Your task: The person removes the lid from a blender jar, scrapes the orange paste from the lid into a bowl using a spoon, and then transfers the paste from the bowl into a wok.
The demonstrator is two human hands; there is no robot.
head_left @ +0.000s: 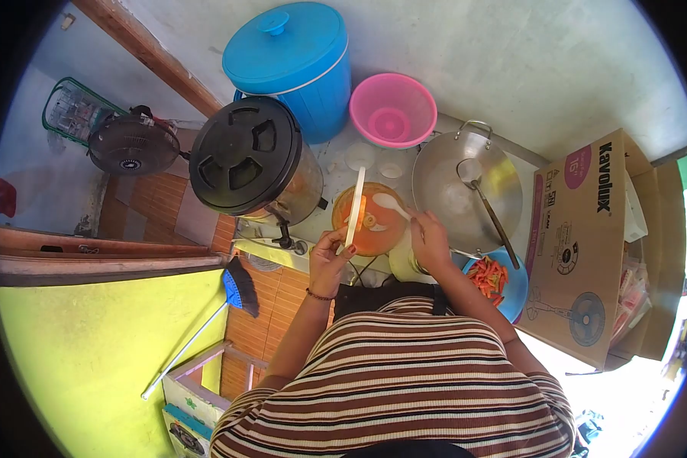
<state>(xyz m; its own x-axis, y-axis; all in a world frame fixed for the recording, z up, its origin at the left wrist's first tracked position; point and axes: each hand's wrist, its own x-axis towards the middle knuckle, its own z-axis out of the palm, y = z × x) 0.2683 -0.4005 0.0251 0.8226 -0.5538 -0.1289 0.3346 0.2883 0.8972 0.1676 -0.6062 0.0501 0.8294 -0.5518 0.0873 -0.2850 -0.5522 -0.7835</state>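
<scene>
My left hand [333, 259] grips a long, narrow white object [356, 202], held upright over a round container with orange contents [382, 238]. It looks like a lid or plate seen edge-on. Fingers of my right hand [430, 239] are closed on a white spoon [390, 203], whose bowl hangs above the container's right side. Small orange pieces show beside the white object. To the right of my right hand, a blue bowl [517, 288] holds cut red and orange pieces [488, 278].
A large wok [444, 179] with a ladle [490, 214] stands behind my right hand. Further back are a pink basin [393, 111] and a blue lidded bucket [313, 99]. A black-lidded metal container [240, 156] stands left, a cardboard box [569, 252] right.
</scene>
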